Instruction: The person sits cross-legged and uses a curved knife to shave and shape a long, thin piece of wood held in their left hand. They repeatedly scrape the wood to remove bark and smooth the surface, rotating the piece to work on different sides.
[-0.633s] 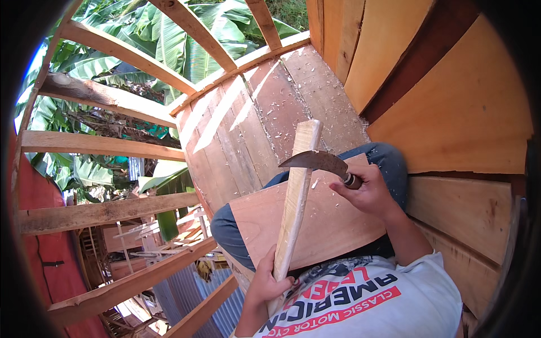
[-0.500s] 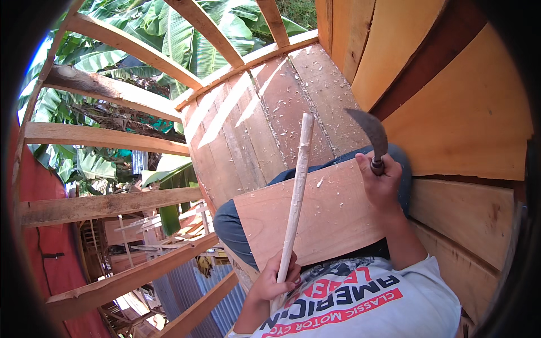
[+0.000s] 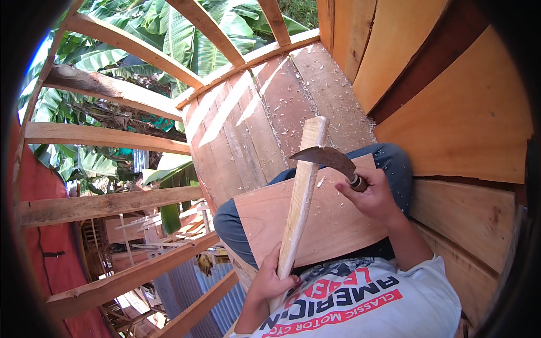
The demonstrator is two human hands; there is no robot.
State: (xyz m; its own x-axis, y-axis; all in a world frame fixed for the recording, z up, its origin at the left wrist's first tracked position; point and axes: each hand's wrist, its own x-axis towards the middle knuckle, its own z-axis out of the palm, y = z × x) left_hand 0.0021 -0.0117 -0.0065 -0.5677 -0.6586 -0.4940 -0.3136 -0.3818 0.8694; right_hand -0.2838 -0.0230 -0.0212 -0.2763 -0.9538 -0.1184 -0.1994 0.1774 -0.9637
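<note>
My left hand (image 3: 271, 284) is closed round the lower end of a pale wooden stick (image 3: 300, 208), which slants up and away over my lap. A flat wooden board (image 3: 338, 217) lies across my legs beneath it. In my right hand (image 3: 369, 194) is the handle of a sickle (image 3: 327, 158) with a short, dark curved blade. The blade crosses the upper part of the stick, its tip pointing left past the edge. Whether the blade touches the wood I cannot tell. A few shavings lie on the board.
Wood shavings litter the plank floor (image 3: 270, 118) ahead. To the right rises a wall of wooden boards (image 3: 462, 124). On the left and far side runs an open railing of wooden slats (image 3: 112, 204), with banana leaves (image 3: 214, 45) beyond it.
My right hand has brought the sickle left and down, so its blade now crosses the stick. The stick has been turned in my left hand and shows a broader face.
</note>
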